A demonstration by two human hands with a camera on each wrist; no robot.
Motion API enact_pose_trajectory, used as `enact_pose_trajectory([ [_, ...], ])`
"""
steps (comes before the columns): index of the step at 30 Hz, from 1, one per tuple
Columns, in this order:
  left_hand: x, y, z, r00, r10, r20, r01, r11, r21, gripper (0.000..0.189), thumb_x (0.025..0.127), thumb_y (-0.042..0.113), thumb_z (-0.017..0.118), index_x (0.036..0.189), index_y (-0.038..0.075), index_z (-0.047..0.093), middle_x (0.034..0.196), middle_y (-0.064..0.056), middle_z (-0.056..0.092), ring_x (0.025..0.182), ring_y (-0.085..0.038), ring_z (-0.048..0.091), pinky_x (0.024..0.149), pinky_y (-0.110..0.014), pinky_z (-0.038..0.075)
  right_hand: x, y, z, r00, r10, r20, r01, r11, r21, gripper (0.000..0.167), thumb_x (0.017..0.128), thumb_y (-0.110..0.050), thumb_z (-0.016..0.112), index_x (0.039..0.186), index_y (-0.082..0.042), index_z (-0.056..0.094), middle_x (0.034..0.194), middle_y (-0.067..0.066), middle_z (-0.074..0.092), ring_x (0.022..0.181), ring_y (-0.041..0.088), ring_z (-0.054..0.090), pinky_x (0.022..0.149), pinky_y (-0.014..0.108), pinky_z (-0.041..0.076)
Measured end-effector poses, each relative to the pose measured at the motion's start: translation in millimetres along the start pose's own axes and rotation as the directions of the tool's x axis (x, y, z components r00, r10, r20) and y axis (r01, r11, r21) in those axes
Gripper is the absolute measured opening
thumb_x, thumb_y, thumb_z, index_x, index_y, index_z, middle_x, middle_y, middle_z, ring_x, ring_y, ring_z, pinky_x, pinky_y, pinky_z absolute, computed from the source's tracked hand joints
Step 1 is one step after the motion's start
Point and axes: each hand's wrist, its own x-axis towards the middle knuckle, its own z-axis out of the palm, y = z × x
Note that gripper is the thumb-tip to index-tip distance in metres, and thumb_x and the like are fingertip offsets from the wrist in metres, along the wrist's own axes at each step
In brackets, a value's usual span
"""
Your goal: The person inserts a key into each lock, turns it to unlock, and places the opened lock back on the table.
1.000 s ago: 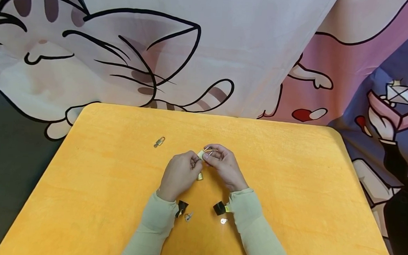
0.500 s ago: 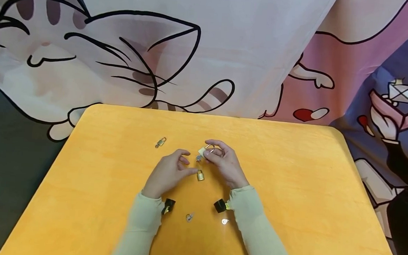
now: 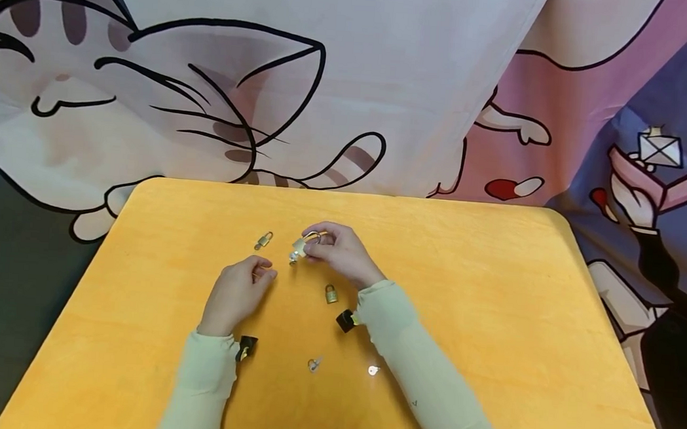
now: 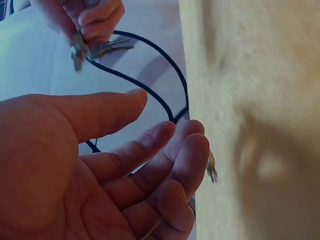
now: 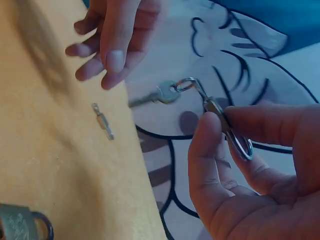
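My right hand (image 3: 341, 252) pinches a padlock (image 3: 299, 246) between thumb and fingers, raised over the table. In the right wrist view the padlock (image 5: 216, 109) is seen edge-on, its shackle curving beside the fingers. From its bottom a key (image 5: 162, 94) dangles on a ring. My left hand (image 3: 237, 293) is to the left, holding nothing, its fingers loosely bent; the left wrist view shows its bare palm (image 4: 55, 185). Beyond it, on the table, lies a small padlock (image 3: 264, 240) with a key in it. A brass padlock (image 3: 331, 294) lies near my right wrist.
On the near part of the yellow table (image 3: 463, 281) lie a key on a ring (image 3: 314, 364) and a single pale key (image 3: 373, 370). Black wrist cameras hang beside both sleeves. Behind the table's far edge hangs a cartoon-printed cloth (image 3: 387, 79).
My left hand lets go of the keys at the held padlock and draws back left. My right hand carries that padlock leftward, toward the small padlock at the far left. The brass padlock is uncovered.
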Motion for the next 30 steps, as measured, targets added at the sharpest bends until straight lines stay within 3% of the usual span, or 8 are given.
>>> enact_pose_trajectory([
  [5,-3.8,-10.1,-4.5,1.0,-0.011,0.011,0.01,1.0,0.025,0.028,0.102,0.024,0.059,0.117,0.003,0.069,0.098,-0.009,0.071,0.085,-0.024,0.065,0.077,-0.044,0.051,15.6,-3.1,11.5,0.994,0.053,0.093,-0.047,0.997,-0.066,0.029,0.095,0.0,0.066,0.124,0.005,0.063,0.094,0.015,0.071,0.105,0.049,0.064,0.092,0.052,0.053],
  [9,-6.9,-20.5,-14.7,0.999,-0.043,-0.012,0.044,0.996,0.075,0.03,0.106,0.02,0.05,0.118,0.0,0.069,0.103,-0.017,0.071,0.082,-0.027,0.063,0.073,-0.044,0.049,27.9,-0.9,25.9,0.984,0.101,0.15,-0.085,0.99,-0.111,0.028,0.094,0.001,0.067,0.122,0.004,0.064,0.092,0.015,0.073,0.101,0.046,0.067,0.09,0.05,0.055],
  [14,-10.1,-29.6,-25.7,0.992,-0.122,-0.02,0.123,0.988,0.091,0.032,0.107,0.02,0.047,0.119,-0.001,0.067,0.102,-0.019,0.07,0.074,-0.027,0.06,0.066,-0.04,0.046,43.2,13.6,38.9,0.975,0.171,0.142,-0.145,0.973,-0.177,0.02,0.092,0.0,0.071,0.112,-0.002,0.068,0.087,0.011,0.074,0.092,0.039,0.071,0.084,0.043,0.057],
  [18,-11.6,-30.4,-25.8,0.991,-0.134,0.005,0.133,0.989,0.07,0.032,0.106,0.023,0.051,0.12,-0.001,0.066,0.101,-0.015,0.069,0.08,-0.027,0.062,0.07,-0.042,0.048,50.7,26.8,41.3,0.976,0.198,0.092,-0.165,0.944,-0.287,0.021,0.092,-0.004,0.072,0.113,-0.004,0.069,0.081,0.015,0.074,0.076,0.031,0.072,0.072,0.032,0.057],
  [21,-12.3,-27.8,-23.2,0.993,-0.116,0.022,0.115,0.992,0.045,0.032,0.104,0.025,0.055,0.121,0.0,0.067,0.104,-0.014,0.07,0.089,-0.028,0.065,0.077,-0.046,0.05,53.5,32.6,40.4,0.978,0.205,0.024,-0.182,0.911,-0.371,0.024,0.092,-0.006,0.072,0.115,-0.005,0.07,0.075,0.014,0.073,0.066,0.023,0.069,0.062,0.026,0.051],
  [24,-13.9,-23.1,-20.5,0.995,-0.099,0.025,0.099,0.995,0.018,0.032,0.102,0.027,0.059,0.12,0.002,0.068,0.102,-0.01,0.071,0.089,-0.026,0.066,0.079,-0.045,0.05,56.0,34.6,39.5,0.981,0.191,-0.022,-0.18,0.868,-0.464,0.026,0.091,-0.008,0.074,0.117,-0.007,0.071,0.073,0.007,0.072,0.063,0.017,0.065,0.06,0.022,0.047],
  [27,-17.2,-17.8,-17.6,0.997,-0.078,0.016,0.078,0.997,0.004,0.03,0.101,0.027,0.061,0.118,0.003,0.069,0.099,-0.007,0.071,0.086,-0.023,0.066,0.077,-0.043,0.05,57.6,33.9,41.3,0.988,0.143,-0.05,-0.145,0.792,-0.593,0.031,0.089,-0.013,0.076,0.119,-0.009,0.073,0.092,0.004,0.074,0.079,0.015,0.065,0.069,0.023,0.049],
  [30,-20.9,-13.5,-12.3,0.998,-0.056,0.009,0.056,0.998,0.002,0.028,0.1,0.025,0.063,0.116,0.003,0.07,0.095,-0.005,0.071,0.082,-0.021,0.064,0.074,-0.04,0.049,58.2,34.7,45.6,0.994,0.077,-0.072,-0.105,0.69,-0.717,0.035,0.089,-0.017,0.078,0.122,-0.008,0.072,0.114,0.004,0.071,0.101,0.018,0.063,0.086,0.027,0.051],
])
